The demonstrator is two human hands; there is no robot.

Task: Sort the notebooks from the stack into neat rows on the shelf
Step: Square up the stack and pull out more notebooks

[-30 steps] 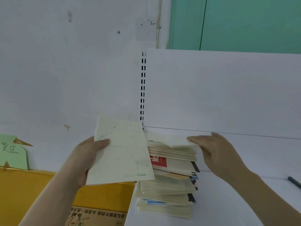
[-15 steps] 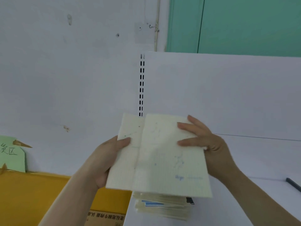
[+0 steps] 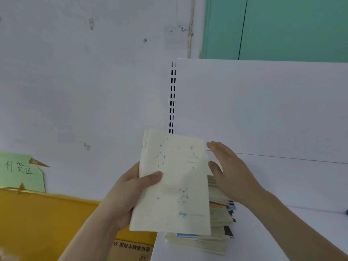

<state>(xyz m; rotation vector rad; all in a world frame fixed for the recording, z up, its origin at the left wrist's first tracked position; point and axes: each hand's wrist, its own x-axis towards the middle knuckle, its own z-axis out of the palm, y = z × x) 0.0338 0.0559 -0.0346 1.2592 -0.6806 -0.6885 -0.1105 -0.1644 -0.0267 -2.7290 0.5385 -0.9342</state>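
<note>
My left hand (image 3: 131, 193) grips two cream notebooks (image 3: 175, 185) held together, thumb across the front cover, which carries blue constellation drawings. They are raised upright in front of the stack of notebooks (image 3: 220, 223), which lies on the white shelf (image 3: 282, 232) at its left end and is partly hidden behind them. My right hand (image 3: 229, 172) is flat and straight-fingered just right of the held notebooks, above the stack, holding nothing.
The shelf's white back panel (image 3: 263, 106) rises behind, with a slotted upright (image 3: 172, 97) at its left edge. A yellow bin (image 3: 47, 223) with a cardboard box (image 3: 131, 249) sits lower left. A green paper sign (image 3: 20, 172) hangs on the wall.
My right hand lifted a second notebook off the stack and laid it on the one in my left hand, then let go and drew back to the right.
</note>
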